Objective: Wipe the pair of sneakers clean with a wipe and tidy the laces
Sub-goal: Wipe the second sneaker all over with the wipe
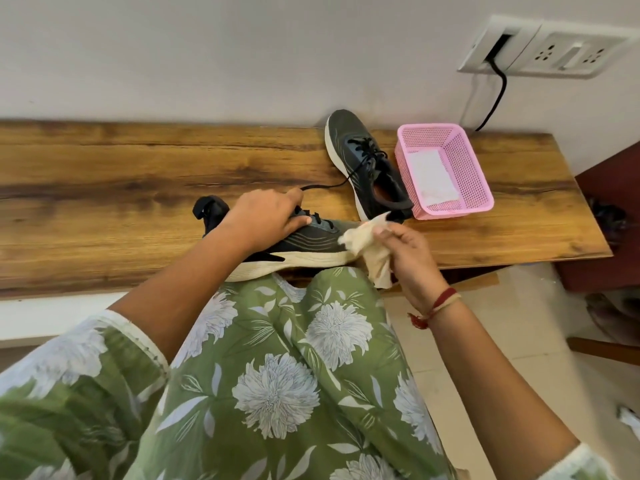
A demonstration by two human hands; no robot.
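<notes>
The near sneaker (311, 239) lies on the front edge of the counter (104, 202). Its long axis runs left to right, with the heel to the left and the toe to the right, and its pale sole (294, 263) faces the person. The upper is dark, with thin wavy lines along the side. No lettering on it can be read.

The left hand (266, 216) rests on top of this shoe at the lacing. Its grip is closed over the shoe, with the fingers curled down on the far side and the thumb on the near side. At the toe, the right hand (412, 258) holds a crumpled, off-white wipe (367, 249). That grip is pinched tight on the cloth, which touches the toe end of the sneaker.

The far sneaker (363, 157) stands upright on its sole farther back. Its toe points toward the wall and its open heel toward the person. One loose black lace (332, 186) trails from it across the wood to the left hand.

Just to its right, almost touching it, sits a pink mesh basket (453, 211) with a white sheet (429, 174) lying flat inside.

On the wall above is a white socket plate (543, 46), and a black cable (495, 98) hangs from it. A green floral garment (277, 375) covers the person's lap, and a red thread (440, 304) circles the right wrist.
</notes>
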